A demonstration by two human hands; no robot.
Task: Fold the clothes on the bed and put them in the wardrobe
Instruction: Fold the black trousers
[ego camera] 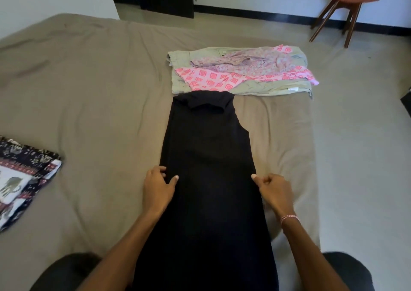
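Long black sleeveless garment [209,157]: my left hand [159,183] and right hand [272,188] each pinch a side edge. Best to lift both sides evenly and keep the edges aligned through the fold.

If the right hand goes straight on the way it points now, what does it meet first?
Probably the black garment: the right hand points inward at its edge, thumb about touching it.
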